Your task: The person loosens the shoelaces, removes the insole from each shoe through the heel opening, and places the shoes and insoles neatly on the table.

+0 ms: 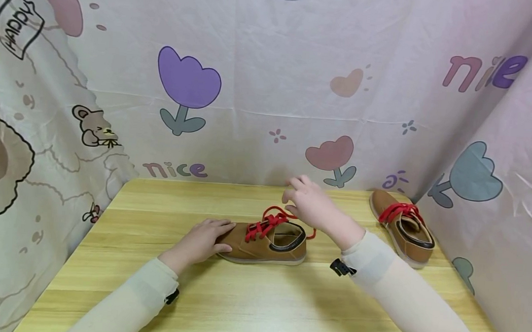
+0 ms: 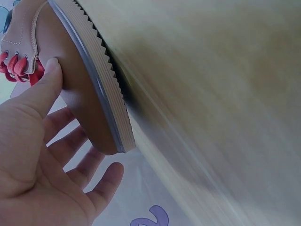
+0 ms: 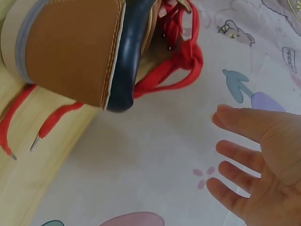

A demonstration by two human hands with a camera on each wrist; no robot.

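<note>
A brown shoe with red laces and a dark collar stands upright on the table, its toe pointing left. My left hand holds the toe. In the left wrist view, the thumb lies against the brown upper beside the laces, and the other fingers go round behind the toe, partly hidden. Above the far side of the heel opening hovers my right hand, its fingers loosely bent around nothing. A knotted lace loop appears in the right wrist view, apart from the fingertips; two lace ends hang beyond the heel.
A second brown shoe, also with red laces, stands at the table's far right edge. The light wooden table meets a printed cloth backdrop at the back, with more cloth at both sides.
</note>
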